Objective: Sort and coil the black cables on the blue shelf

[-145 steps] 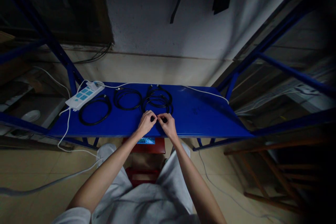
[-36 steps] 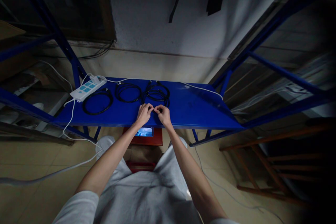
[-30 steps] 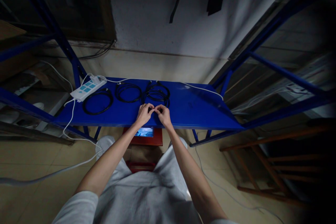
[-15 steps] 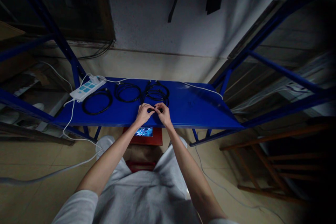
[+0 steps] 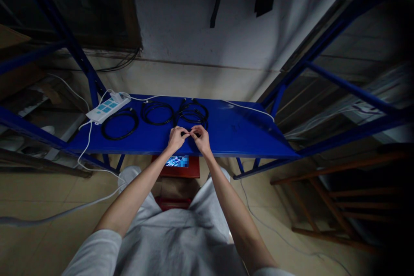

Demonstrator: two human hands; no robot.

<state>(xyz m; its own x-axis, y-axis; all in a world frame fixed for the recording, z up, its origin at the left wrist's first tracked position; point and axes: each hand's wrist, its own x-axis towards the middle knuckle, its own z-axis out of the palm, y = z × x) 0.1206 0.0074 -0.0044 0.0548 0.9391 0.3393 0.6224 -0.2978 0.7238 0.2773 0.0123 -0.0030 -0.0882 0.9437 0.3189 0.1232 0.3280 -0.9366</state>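
My left hand (image 5: 177,139) and my right hand (image 5: 200,140) meet at the front of the blue shelf (image 5: 239,138). On each, thumb and fingers are pinched together, and the fingertips almost touch. Between them is a thin dark piece that looks like part of a black cable; its details are too small to tell. Just beyond the fingers lies a coiled black cable (image 5: 207,114), partly hidden by my hands. To its left a second black coil (image 5: 157,124) rests flat, and a third black coil (image 5: 120,139) is farther left.
A white power strip (image 5: 108,110) with a plug in it sits at the shelf's left end. A white cord (image 5: 249,108) runs along the back edge. Below the front edge, a lit screen (image 5: 176,161) lies on a red stool (image 5: 194,170). Blue posts (image 5: 278,99) frame the shelf.
My hands stay in the same place with fingertips still pinched; the fingers have shifted only slightly. The coils and power strip have not moved.
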